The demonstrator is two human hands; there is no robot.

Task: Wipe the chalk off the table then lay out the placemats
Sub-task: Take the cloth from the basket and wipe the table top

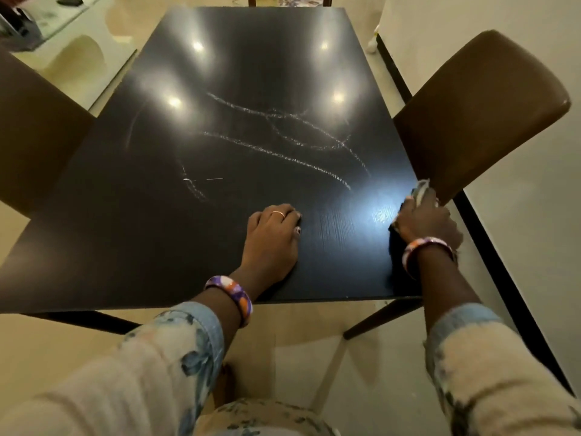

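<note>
White chalk lines loop across the middle of the black table, with a shorter mark to the left. My left hand rests on the tabletop near the front edge, fingers curled under, holding nothing. My right hand sits at the table's right edge and grips a pale cloth that sticks out past its fingers. No placemats are in view.
A brown padded chair stands against the table's right side, right behind my right hand. Another brown chair stands at the left side. A glass-topped low table is at the far left. A wall runs along the right.
</note>
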